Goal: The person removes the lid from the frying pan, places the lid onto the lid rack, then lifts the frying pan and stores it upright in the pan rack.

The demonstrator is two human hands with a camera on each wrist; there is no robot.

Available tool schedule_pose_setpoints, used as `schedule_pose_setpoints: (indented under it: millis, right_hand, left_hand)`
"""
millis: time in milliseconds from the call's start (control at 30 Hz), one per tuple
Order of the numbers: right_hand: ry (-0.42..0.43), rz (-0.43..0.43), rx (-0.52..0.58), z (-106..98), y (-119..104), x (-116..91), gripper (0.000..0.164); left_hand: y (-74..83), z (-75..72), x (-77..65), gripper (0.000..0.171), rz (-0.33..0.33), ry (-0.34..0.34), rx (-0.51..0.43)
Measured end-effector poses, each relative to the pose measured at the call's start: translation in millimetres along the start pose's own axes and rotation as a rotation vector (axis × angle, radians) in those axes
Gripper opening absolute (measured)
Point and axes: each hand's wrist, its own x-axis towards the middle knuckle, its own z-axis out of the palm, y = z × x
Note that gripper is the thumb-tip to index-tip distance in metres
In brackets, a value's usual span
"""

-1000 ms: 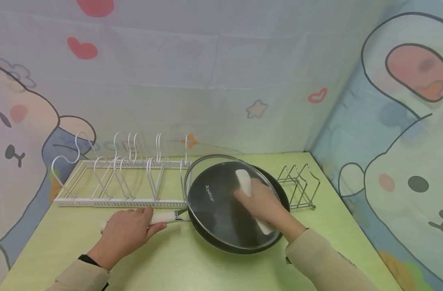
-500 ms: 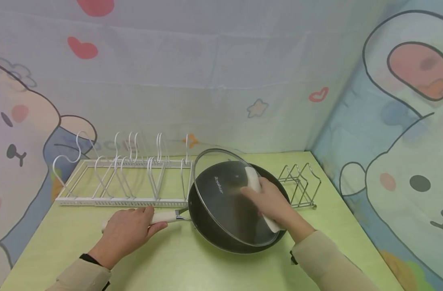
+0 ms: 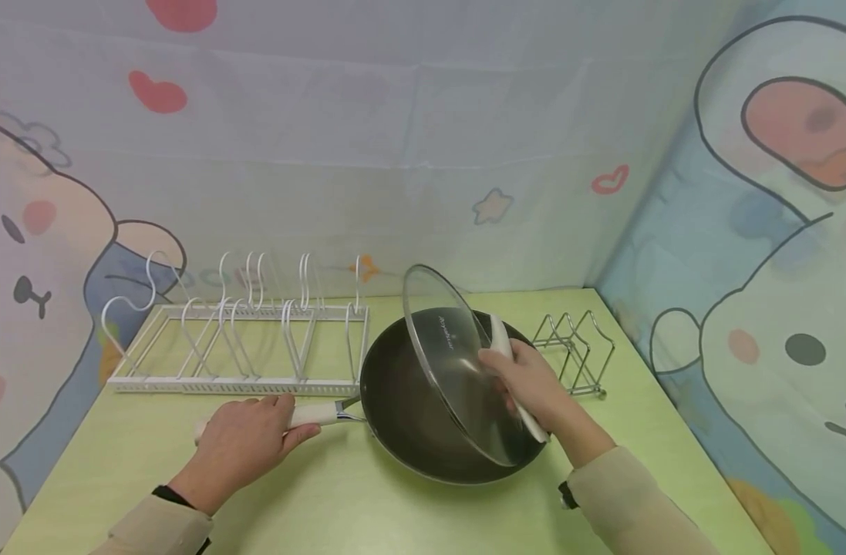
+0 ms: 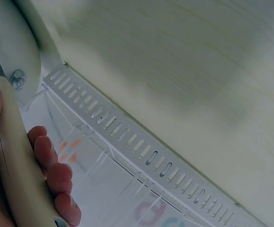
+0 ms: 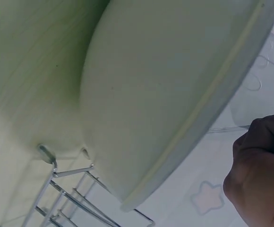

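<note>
A dark-lined frying pan with a pale outside sits on the table, its cream handle pointing left. My left hand grips that handle; in the left wrist view its fingers curl round it. My right hand holds a glass lid by its long white handle. The lid is steeply tilted above the pan's right half, its left edge raised. Whether its lower edge touches the pan cannot be told. In the right wrist view the right hand's grip is partly cut off.
A white wire rack with several upright loops stands behind and left of the pan. Close behind the pan's right side is a smaller silver wire rack. A printed cloth hangs behind the pale green table.
The right hand has moved slightly right and tipped the lid from nearly flat over the pan to steeply tilted, uncovering the pan's left side. The left hand and pan have stayed put.
</note>
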Motion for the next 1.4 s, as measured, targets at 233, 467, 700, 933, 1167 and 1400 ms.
schedule_pose_setpoints:
  millis: [233, 467, 700, 933, 1167, 1400]
  right_hand:
    - [-0.043, 0.002, 0.122, -7.0, 8.4, -0.2, 0.040]
    - [-0.052, 0.029, 0.210, -9.9, 12.9, 0.0, 0.040]
    - [-0.095, 0.010, 0.293, -11.5, 19.5, 3.0, 0.036]
    - [-0.112, 0.030, 0.384, -10.9, 24.2, 6.0, 0.027]
    - [-0.179, 0.015, 0.537, -10.5, 30.0, 5.7, 0.042]
    - [-0.265, -0.050, 0.630, -10.3, 36.2, 6.8, 0.042]
  left_hand:
    - [0.6, -0.9, 0.6, 0.053, -0.004, -0.013, -0.003]
    - [0.9, -0.7, 0.9, 0.054, 0.007, 0.000, 0.016]
    - [1.0, -1.1, 0.5, 0.053, -0.021, -0.038, -0.012]
    - [0.7, 0.1, 0.5, 0.053, -0.011, -0.019, 0.004]
    - [0.6, 0.7, 0.9, 0.053, -0.005, 0.000, 0.006]
    - [0.6, 0.4, 1.6, 0.053, -0.002, 0.005, 0.008]
